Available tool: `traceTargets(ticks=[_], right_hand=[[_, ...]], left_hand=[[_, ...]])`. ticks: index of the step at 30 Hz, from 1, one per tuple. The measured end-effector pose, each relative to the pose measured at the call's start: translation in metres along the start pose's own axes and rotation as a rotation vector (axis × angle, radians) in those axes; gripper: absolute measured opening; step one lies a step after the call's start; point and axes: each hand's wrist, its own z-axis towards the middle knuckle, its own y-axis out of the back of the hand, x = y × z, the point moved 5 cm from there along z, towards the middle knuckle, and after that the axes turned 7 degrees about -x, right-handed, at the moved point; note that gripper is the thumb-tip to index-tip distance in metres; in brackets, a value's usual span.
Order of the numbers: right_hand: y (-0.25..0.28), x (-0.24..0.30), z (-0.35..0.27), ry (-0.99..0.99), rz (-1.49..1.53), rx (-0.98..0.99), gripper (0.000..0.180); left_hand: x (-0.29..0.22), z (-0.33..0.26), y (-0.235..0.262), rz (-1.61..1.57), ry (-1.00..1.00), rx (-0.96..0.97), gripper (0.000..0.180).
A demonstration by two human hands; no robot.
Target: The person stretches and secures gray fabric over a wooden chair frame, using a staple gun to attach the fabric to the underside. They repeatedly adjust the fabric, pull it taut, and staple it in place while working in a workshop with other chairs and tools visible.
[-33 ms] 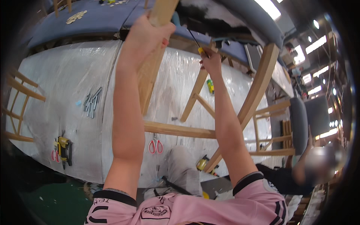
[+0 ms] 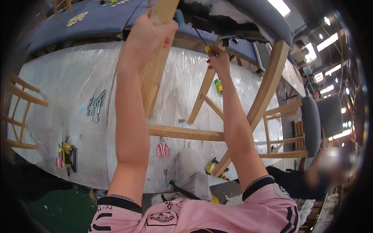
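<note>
A wooden chair [image 2: 268,81] with a grey upholstered part [image 2: 280,26] lies tipped over in front of me, its legs and stretcher crossing the view. My left hand [image 2: 147,39] is wrapped round one thick wooden leg [image 2: 164,14] near the top. In my right hand [image 2: 220,63] is a screwdriver [image 2: 207,48] with a yellow handle, its thin dark shaft pointing up and left to the chair's dark underside [image 2: 217,19]. The screwdriver's tip and whatever it meets are too dark to make out.
Plastic film covers the work table [image 2: 70,81]. On it lie several metal bolts [image 2: 96,105], red-handled scissors [image 2: 162,150], a yellow power tool [image 2: 69,155] and another yellow tool [image 2: 211,166]. Blue padded panels [image 2: 97,19] stand beyond. At right, a person [image 2: 295,180] is beside another chair [image 2: 310,126].
Both hands keep their holds. The view has shifted slightly, and the chair leg with my left hand sits a little further left.
</note>
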Motion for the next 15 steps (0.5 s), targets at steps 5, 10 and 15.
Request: traceTargets(ticks=[5, 10, 15], right_hand=[[0.017, 0.008, 0.011, -0.048, 0.059, -0.006, 0.043], [0.018, 0.007, 0.023, -0.082, 0.109, -0.034, 0.042], [0.004, 0.018, 0.032, -0.116, 0.105, 0.03, 0.042]], left_hand=[[-0.005, 0.0, -0.003, 0.013, 0.039, 0.016, 0.043], [-0.001, 0.009, -0.008, -0.026, 0.035, 0.047, 0.047], [0.003, 0.018, -0.009, -0.035, 0.049, 0.022, 0.049]])
